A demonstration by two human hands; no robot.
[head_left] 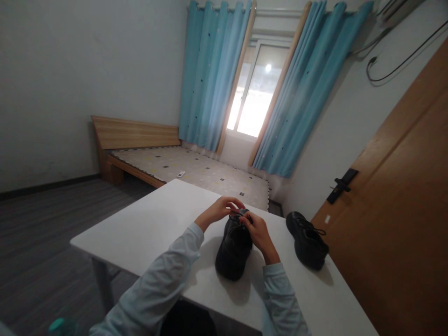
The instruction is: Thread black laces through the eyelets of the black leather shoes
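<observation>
A black shoe [234, 247] stands on the white table [154, 224], heel toward me. My left hand [221, 208] and my right hand [258, 232] both rest at its far end, fingers pinched on the laces around the tongue. The lace itself is too dark and small to make out clearly. A second black shoe [307, 240] lies on the table to the right, apart from my hands, with its laces loose.
A wooden door [395, 219] with a black handle [341, 185] stands close on the right. Beyond the table are a low wooden bed [196, 170], blue curtains [217, 74] and a bright window [254, 93]. Dark floor lies to the left.
</observation>
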